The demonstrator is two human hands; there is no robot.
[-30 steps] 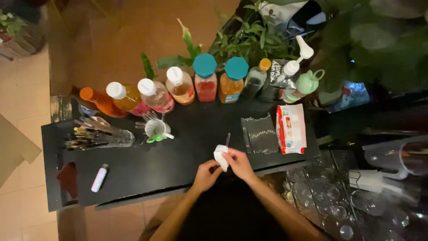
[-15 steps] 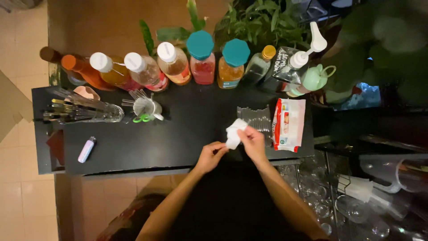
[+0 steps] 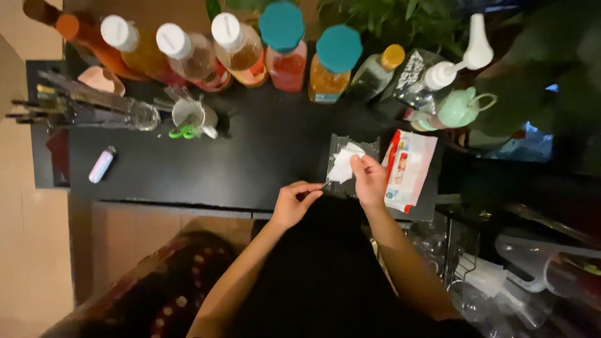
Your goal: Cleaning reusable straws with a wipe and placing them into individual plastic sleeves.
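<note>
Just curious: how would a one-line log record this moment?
left hand: pinches thin stick | right hand: holds white wipe | table: bottles behind

Black table [image 3: 263, 163] with bottles [image 3: 238, 47]

Both forearms are showing bare from elbow to wrist; no sleeve is reaching into view on either arm. The left hand [image 3: 295, 201] and the right hand [image 3: 369, 180] are wearing no gloves. No ring, watch or bracelet is making itself out in this dim light. The torso is wearing a plain black garment, which is reading as one dark, unmarked mass between the arms.
</note>
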